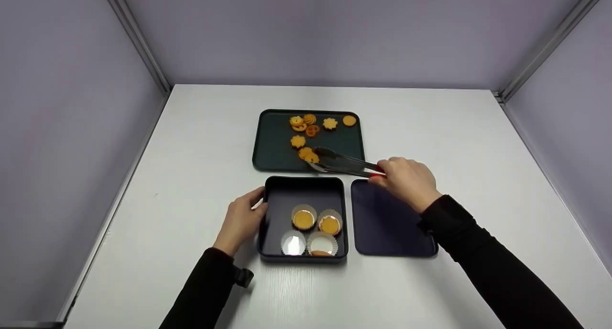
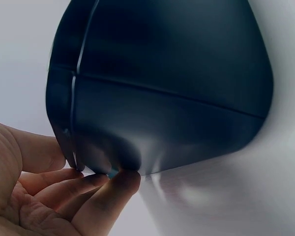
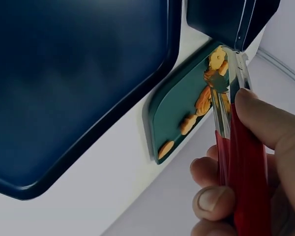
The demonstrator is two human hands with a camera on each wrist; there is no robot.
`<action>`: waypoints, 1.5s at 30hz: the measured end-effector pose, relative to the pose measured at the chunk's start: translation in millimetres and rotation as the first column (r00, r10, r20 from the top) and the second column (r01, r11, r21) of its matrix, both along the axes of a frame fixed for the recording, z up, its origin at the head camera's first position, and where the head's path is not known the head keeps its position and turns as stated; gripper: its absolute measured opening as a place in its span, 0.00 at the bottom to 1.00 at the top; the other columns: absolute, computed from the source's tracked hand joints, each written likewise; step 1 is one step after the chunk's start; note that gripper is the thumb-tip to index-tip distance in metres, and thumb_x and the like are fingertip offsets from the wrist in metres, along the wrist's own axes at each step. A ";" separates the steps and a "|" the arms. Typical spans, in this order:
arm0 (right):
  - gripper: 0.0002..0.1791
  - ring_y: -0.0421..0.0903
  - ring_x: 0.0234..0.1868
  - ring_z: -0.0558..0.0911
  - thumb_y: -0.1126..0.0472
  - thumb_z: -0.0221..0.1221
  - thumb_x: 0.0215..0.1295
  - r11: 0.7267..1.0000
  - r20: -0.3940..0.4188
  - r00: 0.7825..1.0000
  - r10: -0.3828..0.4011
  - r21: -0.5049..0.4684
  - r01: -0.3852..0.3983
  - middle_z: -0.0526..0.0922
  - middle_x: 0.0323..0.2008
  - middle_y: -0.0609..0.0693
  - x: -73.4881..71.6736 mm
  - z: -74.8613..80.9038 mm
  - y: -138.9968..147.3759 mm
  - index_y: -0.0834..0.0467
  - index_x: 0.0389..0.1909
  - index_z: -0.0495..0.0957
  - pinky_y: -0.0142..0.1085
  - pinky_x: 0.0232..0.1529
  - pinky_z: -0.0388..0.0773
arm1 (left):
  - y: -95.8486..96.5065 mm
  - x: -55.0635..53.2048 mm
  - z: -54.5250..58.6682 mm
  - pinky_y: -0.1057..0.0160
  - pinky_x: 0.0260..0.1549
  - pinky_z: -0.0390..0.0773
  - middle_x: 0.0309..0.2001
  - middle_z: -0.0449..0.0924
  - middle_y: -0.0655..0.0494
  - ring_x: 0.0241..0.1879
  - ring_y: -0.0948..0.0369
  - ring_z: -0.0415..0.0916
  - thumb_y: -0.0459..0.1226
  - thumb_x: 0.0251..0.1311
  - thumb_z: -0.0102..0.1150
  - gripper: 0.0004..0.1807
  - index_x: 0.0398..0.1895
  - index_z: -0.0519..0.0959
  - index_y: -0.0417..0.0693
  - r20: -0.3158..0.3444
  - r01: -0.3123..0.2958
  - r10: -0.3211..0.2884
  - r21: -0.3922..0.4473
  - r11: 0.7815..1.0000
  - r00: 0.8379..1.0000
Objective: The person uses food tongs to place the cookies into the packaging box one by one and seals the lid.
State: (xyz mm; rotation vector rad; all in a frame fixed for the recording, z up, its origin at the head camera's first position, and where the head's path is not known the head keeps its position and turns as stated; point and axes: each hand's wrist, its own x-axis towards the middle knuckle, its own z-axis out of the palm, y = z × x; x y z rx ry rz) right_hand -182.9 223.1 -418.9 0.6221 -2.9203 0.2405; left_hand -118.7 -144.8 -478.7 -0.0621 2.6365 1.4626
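Observation:
My right hand (image 1: 409, 180) grips metal tongs (image 1: 345, 171) by their red handles (image 3: 248, 177). The tong tips reach over the near edge of a dark green tray (image 1: 270, 147), around a small cluster of yellow cookies (image 1: 307, 154). Whether they pinch one cannot be told. My left hand (image 1: 243, 219) holds the left wall of a dark blue box (image 1: 277, 195), thumb (image 2: 42, 152) by the rim and fingers (image 2: 110, 196) against the outside. Inside the box stand several paper cups (image 1: 293, 243); two hold yellow cookies (image 1: 303, 220), and one shows a brown piece (image 1: 320, 253).
More cookies lie on the green tray, including flower-shaped ones (image 1: 330, 124), a round one (image 1: 349, 121) and a pretzel-shaped one (image 1: 312, 130). A flat dark blue lid (image 1: 387, 224) lies right of the box, under my right forearm. Pale walls (image 1: 311, 37) enclose the white table (image 1: 201, 128).

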 end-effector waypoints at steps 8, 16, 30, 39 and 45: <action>0.18 0.51 0.22 0.76 0.46 0.71 0.61 1.000 0.018 1.000 -0.005 -0.028 0.005 0.78 0.21 0.49 -1.6 -2.5 5.8 0.56 0.27 0.79 0.49 0.22 0.72 | 0.4 -0.4 -1.4 0.46 0.70 0.68 0.67 0.74 0.40 0.70 0.45 0.68 0.32 0.71 0.57 0.28 0.73 0.69 0.38 -0.011 0.004 -0.004 -0.004 1.000 1.000; 0.16 0.51 0.22 0.78 0.48 0.71 0.60 0.996 -0.106 0.993 0.058 -0.066 -0.065 0.77 0.21 0.47 3.0 -3.2 20.5 0.55 0.29 0.79 0.48 0.21 0.72 | 1.0 -0.4 -0.1 0.47 0.70 0.67 0.67 0.75 0.41 0.71 0.46 0.68 0.33 0.71 0.58 0.28 0.73 0.70 0.38 -0.016 -0.003 0.003 -0.005 1.000 1.000; 0.17 0.34 0.24 0.74 0.55 0.76 0.52 0.893 -0.174 0.900 0.400 -0.148 -0.426 0.81 0.27 0.40 24.2 24.4 48.5 0.52 0.42 0.86 0.32 0.25 0.72 | -0.5 -0.1 -2.5 0.47 0.70 0.68 0.68 0.74 0.42 0.71 0.46 0.68 0.33 0.71 0.57 0.28 0.73 0.69 0.38 -0.020 0.013 -0.014 -0.013 1.000 1.000; 0.13 0.31 0.24 0.72 0.50 0.74 0.57 0.815 0.008 0.822 0.569 -0.134 -0.563 0.76 0.25 0.34 35.9 33.5 46.7 0.47 0.40 0.84 0.28 0.26 0.70 | -0.2 0.4 -1.1 0.47 0.68 0.70 0.67 0.75 0.41 0.69 0.45 0.70 0.33 0.71 0.57 0.28 0.73 0.70 0.38 -0.036 0.009 -0.010 -0.016 1.000 0.999; 0.13 0.33 0.25 0.75 0.47 0.71 0.60 0.807 0.089 0.802 0.591 -0.092 -0.584 0.79 0.26 0.36 39.2 33.8 38.0 0.49 0.40 0.84 0.32 0.26 0.74 | -0.2 1.3 -1.1 0.46 0.69 0.69 0.67 0.75 0.41 0.70 0.45 0.69 0.32 0.71 0.56 0.27 0.73 0.70 0.39 -0.038 0.009 -0.010 -0.022 1.000 0.999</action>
